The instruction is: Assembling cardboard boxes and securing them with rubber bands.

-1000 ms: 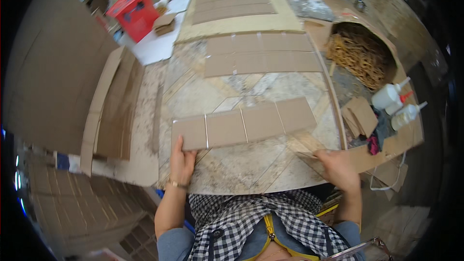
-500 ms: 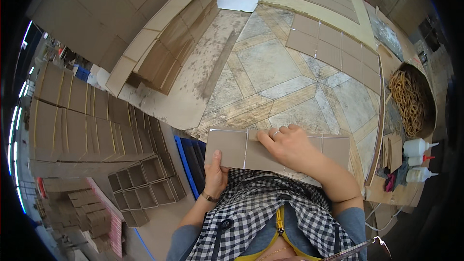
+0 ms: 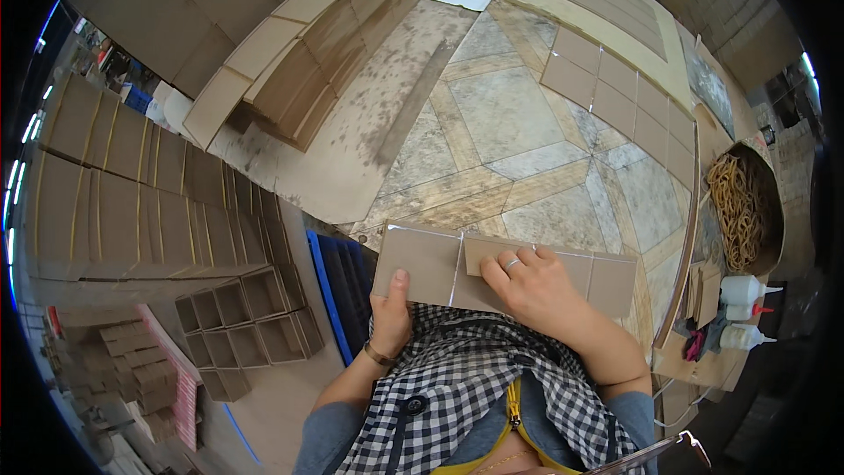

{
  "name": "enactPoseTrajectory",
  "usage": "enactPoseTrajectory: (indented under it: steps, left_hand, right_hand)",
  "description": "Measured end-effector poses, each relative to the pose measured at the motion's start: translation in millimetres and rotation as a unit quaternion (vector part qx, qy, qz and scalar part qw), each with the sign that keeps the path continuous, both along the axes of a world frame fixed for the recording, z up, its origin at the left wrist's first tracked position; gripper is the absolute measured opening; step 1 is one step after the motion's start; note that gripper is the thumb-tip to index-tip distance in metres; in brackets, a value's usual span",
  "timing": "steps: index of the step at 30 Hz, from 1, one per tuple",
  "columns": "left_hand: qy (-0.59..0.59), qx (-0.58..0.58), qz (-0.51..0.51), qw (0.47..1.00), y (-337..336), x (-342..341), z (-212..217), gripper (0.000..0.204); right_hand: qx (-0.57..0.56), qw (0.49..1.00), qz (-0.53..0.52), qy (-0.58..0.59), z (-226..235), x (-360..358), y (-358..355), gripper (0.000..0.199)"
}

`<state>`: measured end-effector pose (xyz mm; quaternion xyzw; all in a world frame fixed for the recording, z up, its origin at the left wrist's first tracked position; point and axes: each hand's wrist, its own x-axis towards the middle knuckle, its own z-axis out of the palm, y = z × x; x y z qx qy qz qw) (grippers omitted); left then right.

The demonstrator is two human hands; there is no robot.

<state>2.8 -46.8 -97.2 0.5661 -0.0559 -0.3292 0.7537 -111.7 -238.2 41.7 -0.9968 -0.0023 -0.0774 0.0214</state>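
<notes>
A long brown cardboard panel (image 3: 418, 264) lies level in front of my body at the table's near edge. Thin white lines, which look like glue, run along its far edge and across it. My left hand (image 3: 391, 312) grips the panel's left end, thumb on top and the other fingers hidden underneath. Over the middle of the panel, my right hand (image 3: 538, 288) is closed on a small cardboard piece (image 3: 476, 255). That piece lies against the panel beside a white cross line; its right part is hidden under my fingers.
Another white-lined cardboard sheet (image 3: 607, 92) rests on the patterned tabletop (image 3: 505, 114). Folded cardboard (image 3: 308, 70) stands at the far left. Rubber bands fill a bin (image 3: 775, 220) at right, near squeeze bottles (image 3: 743, 290). A blue crate (image 3: 330, 290) and divided boxes (image 3: 246, 321) sit left.
My right hand has shifted slightly right and nearer to me, so more of the small cardboard piece shows. My left hand keeps its grip on the panel. The whole view has shifted a little.
</notes>
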Motion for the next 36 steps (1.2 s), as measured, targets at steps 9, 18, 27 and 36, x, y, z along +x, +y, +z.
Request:
enactPoseTrajectory:
  steps: [9,18,27,36]
  left_hand:
    - [-0.526,0.038,-0.182,0.83,-28.0,3.3,78.1,0.079]
    - [-0.598,0.054,-0.218,0.77,-48.0,23.2,125.4,0.082]
    - [-0.65,0.159,-0.335,0.663,-68.0,20.8,153.1,0.075]
    - [-0.662,0.095,-0.43,0.607,-89.8,28.0,151.8,0.071]
  right_hand:
    - [0.066,0.996,-0.027,0.051,-0.9,19.3,-30.1,0.022]
    - [0.138,0.989,-0.056,0.019,-1.5,20.8,-37.4,0.021]
    - [0.261,0.899,0.011,-0.35,5.6,12.0,-43.3,0.016]
    - [0.644,0.591,-0.485,-0.026,-84.6,-227.9,79.0,0.037]
